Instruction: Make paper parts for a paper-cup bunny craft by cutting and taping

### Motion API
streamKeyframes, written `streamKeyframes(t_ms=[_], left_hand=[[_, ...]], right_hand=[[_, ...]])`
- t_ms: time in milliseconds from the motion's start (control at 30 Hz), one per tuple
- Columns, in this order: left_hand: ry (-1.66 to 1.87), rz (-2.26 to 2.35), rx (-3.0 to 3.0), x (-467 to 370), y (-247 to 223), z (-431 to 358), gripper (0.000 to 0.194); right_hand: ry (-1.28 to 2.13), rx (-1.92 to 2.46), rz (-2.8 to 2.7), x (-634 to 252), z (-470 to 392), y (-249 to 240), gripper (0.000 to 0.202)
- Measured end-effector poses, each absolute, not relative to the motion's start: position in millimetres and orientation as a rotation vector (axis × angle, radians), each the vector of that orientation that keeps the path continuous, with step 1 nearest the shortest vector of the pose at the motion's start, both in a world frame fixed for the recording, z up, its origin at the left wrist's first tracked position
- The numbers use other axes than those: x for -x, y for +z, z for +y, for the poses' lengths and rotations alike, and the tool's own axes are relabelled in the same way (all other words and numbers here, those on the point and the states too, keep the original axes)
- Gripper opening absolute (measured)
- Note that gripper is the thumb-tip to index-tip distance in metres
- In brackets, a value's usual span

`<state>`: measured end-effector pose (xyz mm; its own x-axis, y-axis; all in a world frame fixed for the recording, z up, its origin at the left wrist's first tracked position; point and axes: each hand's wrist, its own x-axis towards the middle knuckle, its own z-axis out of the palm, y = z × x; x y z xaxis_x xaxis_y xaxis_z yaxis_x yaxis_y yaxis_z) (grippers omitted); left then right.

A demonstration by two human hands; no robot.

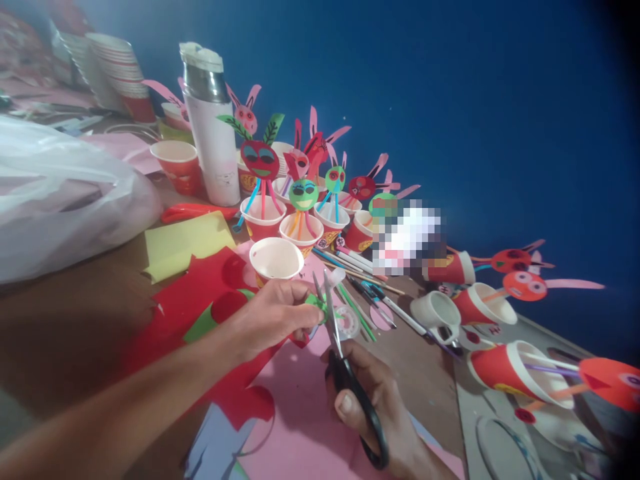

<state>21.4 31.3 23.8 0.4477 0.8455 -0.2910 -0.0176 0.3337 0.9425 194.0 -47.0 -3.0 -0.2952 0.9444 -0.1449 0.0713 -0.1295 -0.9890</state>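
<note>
My left hand pinches a small piece of green paper between thumb and fingers, above the coloured sheets. My right hand is wrapped round the black handles of a pair of scissors. The scissor blades are parted and point away from me, close beside the green paper; whether they touch it I cannot tell. Just beyond my left hand stands a white-lined paper cup. Below my hands lie a pink sheet and a red sheet with pieces cut away. A roll of clear tape lies behind the blades.
Several red cups with paper faces on straws, such as a red face, line the blue wall. A white bottle and a plastic bag stand left. Pens, a white mug and tipped cups lie right.
</note>
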Motion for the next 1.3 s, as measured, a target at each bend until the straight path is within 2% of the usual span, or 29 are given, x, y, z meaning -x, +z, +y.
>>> streamKeyframes(t_ms=[1300], left_hand=[[0.59, 0.968, -1.19, -13.4, 24.9, 34.5, 0.015]], right_hand=[[1.507, 1.226, -1.51, -197.3, -45.8, 1.3, 0.046]])
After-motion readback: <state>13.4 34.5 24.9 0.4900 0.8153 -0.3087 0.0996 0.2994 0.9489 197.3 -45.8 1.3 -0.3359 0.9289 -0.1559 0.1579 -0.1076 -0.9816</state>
